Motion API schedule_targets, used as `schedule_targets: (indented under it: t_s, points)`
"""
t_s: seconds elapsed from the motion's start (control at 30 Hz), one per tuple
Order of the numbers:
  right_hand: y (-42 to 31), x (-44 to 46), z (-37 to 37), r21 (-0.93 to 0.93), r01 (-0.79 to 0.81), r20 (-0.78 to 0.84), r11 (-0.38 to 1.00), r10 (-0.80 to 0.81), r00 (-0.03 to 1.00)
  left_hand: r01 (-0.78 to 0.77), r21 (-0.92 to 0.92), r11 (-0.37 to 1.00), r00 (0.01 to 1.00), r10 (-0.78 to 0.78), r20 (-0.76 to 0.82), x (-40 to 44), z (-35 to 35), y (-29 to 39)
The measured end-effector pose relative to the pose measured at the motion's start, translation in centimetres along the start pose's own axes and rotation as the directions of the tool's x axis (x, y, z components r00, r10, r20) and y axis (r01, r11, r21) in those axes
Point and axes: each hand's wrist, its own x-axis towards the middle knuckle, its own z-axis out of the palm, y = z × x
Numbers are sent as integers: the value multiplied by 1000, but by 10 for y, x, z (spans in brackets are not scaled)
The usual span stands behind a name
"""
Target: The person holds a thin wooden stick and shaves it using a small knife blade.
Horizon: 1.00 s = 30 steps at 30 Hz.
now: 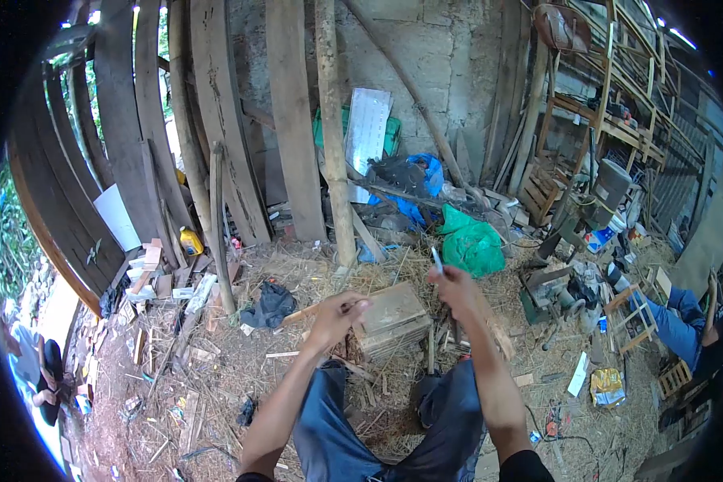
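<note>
In the head view, my right hand (455, 291) is closed around a slim, pale bluish-white object (436, 259) that points upward; its kind is too small to make out. My left hand (337, 318) has its fingers curled together. Whatever they may hold is too small to name. Between and just beyond my hands sits a boxy stack of light wood (394, 315) on the ground, in front of my knees. The left hand is close to its left side, and the right hand is above its right side.
Wood scraps and shavings litter the ground (217, 386). Tall planks (297, 120) lean at the back, near a green sack (471, 245) and black bag (271, 305). A yellow bottle (190, 241) stands left. People sit at the far left (36, 369) and right (683, 321).
</note>
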Motion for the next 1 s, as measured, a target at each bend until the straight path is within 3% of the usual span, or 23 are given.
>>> schedule_targets:
  t_s: [0.07,0.1,0.13,0.2,0.27,0.37,0.43,0.5,0.57,0.6,0.67,0.7,0.73,0.77,0.8,0.83,0.87,0.9,0.93,0.97,1.0]
  points:
    - [35,20,22,-89,179,52,980,-175,983,12,-270,963,999,-22,-34,13,16,6]
    - [40,16,39,85,238,7,968,-239,971,8,-266,964,999,-21,-46,18,22,3]
    - [35,11,46,89,244,19,966,-247,969,8,-332,943,995,-39,-88,24,28,-1]
    - [24,4,53,173,98,183,980,-130,974,-4,-394,919,988,-58,-146,37,35,-7]
    - [24,1,58,176,15,221,984,-54,974,-22,-452,892,972,-87,-218,43,45,-13]
    - [25,1,60,107,39,274,993,-67,959,9,-565,825,953,-178,-246,56,63,-29]
    - [29,1,63,137,186,138,973,-204,969,42,-556,830,951,-205,-233,58,65,-29]
    - [24,4,57,142,188,139,972,-208,968,83,-539,838,949,-231,-214,55,62,-31]
    - [35,15,49,65,287,97,956,-292,951,228,-150,962,972,-216,89,49,52,-23]
    - [33,16,43,68,283,83,957,-288,954,228,-144,963,971,-214,103,42,51,-2]
    - [29,15,31,16,295,126,955,-295,947,69,205,976,991,-90,97,25,48,44]
    - [33,17,28,103,317,161,943,-331,930,65,208,976,989,-90,114,31,46,46]
    - [33,15,22,101,311,145,945,-323,935,-233,445,864,959,280,-42,40,42,50]
    - [31,13,14,-36,337,200,941,-324,925,-417,676,607,765,636,-99,45,41,51]
    - [30,12,7,-173,365,258,915,-315,913,-427,666,611,764,639,-96,48,39,41]
    - [45,19,6,-53,363,230,930,-342,911,-401,584,706,860,510,-26,56,38,20]
    - [44,17,0,-64,361,222,930,-340,914,-351,504,789,926,373,61,63,40,1]
    - [41,17,-7,-74,264,190,962,-247,950,-198,433,880,980,188,66,61,47,-14]
    - [38,18,-12,-78,166,154,983,-153,976,-210,424,881,978,198,72,58,53,-12]
    - [37,20,-14,-83,166,143,983,-153,978,-117,314,942,993,102,66,54,59,-10]
    - [38,22,-13,66,139,87,988,-145,986,-13,201,979,998,-1,70,50,64,-8]
